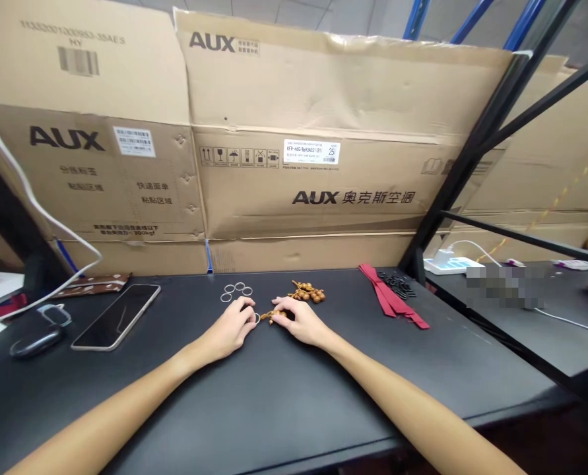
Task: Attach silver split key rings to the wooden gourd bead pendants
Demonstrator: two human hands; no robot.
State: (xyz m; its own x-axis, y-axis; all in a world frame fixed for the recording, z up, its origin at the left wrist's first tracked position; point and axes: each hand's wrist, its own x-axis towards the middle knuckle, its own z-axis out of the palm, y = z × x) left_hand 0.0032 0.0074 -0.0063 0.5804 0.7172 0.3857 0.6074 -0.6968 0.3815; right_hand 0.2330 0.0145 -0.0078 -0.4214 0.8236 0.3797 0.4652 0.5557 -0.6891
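My left hand (233, 327) has its fingers pinched on a small metal ring (257, 318) just above the black table. Right beside it, my right hand (301, 320) closes its fingertips around a brown beaded pendant (278, 314), whose tan cord reaches toward the ring. Whether the cord passes through the ring is too small to tell. Several loose metal rings (238, 287) lie beyond my left hand. A small pile of similar wooden-bead pendants (315, 295) sits just behind my right hand.
Red ribbon strips (390, 300) and a heap of black pieces (397, 285) lie at the right. A phone (117, 316), a black oval object (36, 342) and a brown pouch (96, 284) are at left. Cardboard boxes (323, 224) wall off the back; a black metal frame (452, 178) stands right.
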